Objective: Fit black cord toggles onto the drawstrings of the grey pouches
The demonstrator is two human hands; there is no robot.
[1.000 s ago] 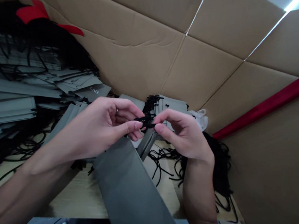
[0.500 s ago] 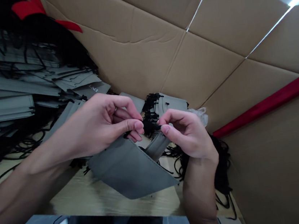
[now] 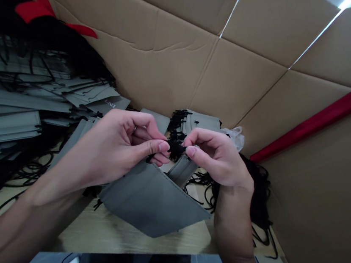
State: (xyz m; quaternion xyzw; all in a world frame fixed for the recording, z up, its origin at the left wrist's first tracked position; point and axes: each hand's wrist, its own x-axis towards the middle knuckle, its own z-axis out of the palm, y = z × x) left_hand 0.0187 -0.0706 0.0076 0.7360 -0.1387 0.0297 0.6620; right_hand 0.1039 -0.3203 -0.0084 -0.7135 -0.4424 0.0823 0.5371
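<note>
My left hand (image 3: 129,143) pinches a short black cord (image 3: 176,148) between thumb and fingertips. From the other side, my right hand (image 3: 220,158) grips the cord's end with thumb and forefinger. Just below both hands, a flat grey piece with a stitched edge (image 3: 153,200) hangs at a slant over the table; its link to the cord is hidden by my fingers. A narrower grey strip (image 3: 182,171) shows beneath my right fingers. Right behind the hands lies a stack of grey pieces (image 3: 204,121) with knotted black cord ends along one side.
Piles of grey pieces (image 3: 5,127) with black cords fill the left side. Cardboard walls (image 3: 160,56) rise behind and on the right, where a dark red strip (image 3: 314,118) runs. A bundle of black cords (image 3: 259,198) lies beside my right forearm on the wooden table (image 3: 137,234).
My right hand has shifted slightly left, closer to my left hand. The grey piece's lower corner has dropped a little. Both pinches on the cord remain.
</note>
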